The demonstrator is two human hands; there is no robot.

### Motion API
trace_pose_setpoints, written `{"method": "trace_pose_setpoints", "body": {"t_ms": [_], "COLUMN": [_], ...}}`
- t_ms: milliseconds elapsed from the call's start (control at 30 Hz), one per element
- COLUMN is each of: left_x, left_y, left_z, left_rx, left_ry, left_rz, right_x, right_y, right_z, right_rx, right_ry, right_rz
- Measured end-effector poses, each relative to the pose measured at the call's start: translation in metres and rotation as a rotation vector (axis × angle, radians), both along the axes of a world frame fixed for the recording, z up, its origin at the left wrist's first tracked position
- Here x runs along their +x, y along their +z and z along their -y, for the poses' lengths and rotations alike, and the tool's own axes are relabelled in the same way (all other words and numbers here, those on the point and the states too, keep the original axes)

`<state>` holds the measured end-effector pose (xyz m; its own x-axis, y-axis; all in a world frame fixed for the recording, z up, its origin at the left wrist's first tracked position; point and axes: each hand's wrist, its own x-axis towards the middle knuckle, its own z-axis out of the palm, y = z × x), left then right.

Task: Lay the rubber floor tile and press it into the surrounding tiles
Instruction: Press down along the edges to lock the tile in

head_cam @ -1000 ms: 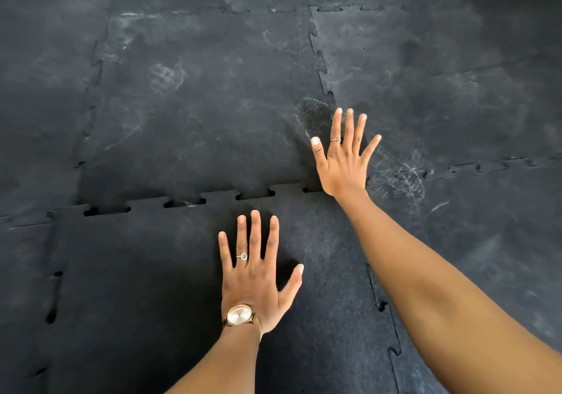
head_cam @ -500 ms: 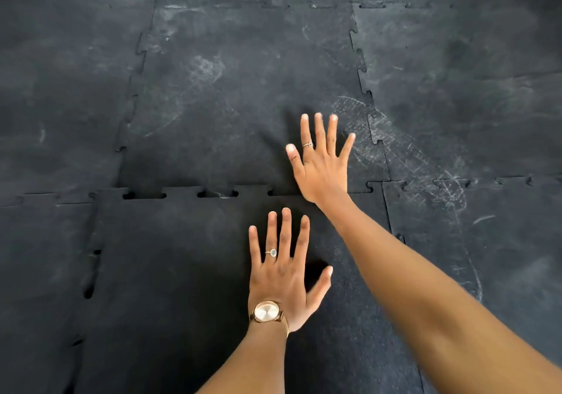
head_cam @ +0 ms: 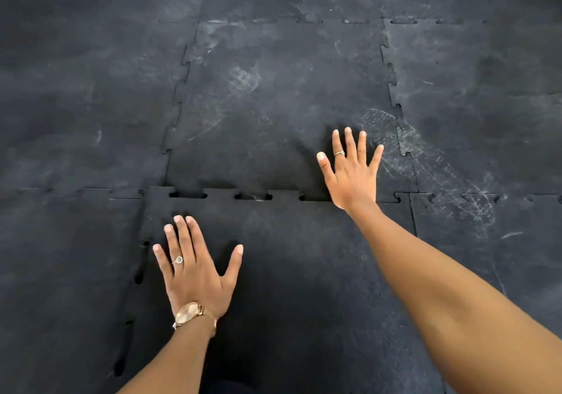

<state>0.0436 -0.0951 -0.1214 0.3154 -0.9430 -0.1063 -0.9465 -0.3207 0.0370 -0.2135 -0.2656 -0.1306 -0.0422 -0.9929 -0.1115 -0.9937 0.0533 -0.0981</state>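
my left hand [head_cam: 194,275] lies flat, fingers spread, on the near tile [head_cam: 304,287]. my right hand [head_cam: 352,174] lies open across its far seam [head_cam: 252,196], where gaps show.

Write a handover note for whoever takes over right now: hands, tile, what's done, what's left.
Left hand: flat, fingers spread, on the new tile near its far-left corner. Holds nothing.
Right hand: flat, heel on the far seam, fingers on the tile beyond. Holds nothing.
Done: the tile is laid in place; the far seam looks closed by the right hand.
Left: open gaps show along the far seam between the hands and down the left seam. Press those tabs in. The right seam looks mostly shut; check it.
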Motion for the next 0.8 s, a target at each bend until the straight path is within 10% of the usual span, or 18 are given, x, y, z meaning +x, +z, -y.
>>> {"method": "trace_pose_setpoints", "body": {"t_ms": [433,667,800], "left_x": [0.001,0.002,0.002], "left_y": [0.003,0.004,0.002], "left_z": [0.002,0.0,0.001], "left_rx": [-0.017,-0.032,-0.032], "left_ry": [-0.001,-0.009,0.0], "left_rz": [-0.061,-0.1,-0.099], "right_x": [0.011,0.119,0.133], "right_y": [0.01,0.099,0.042], "right_z": [-0.008,-0.006,-0.003], "right_rx": [-0.037,-0.562,-0.292], "right_ry": [-0.048,0.205,0.232], "right_rz": [0.072,0.498,0.158]}}
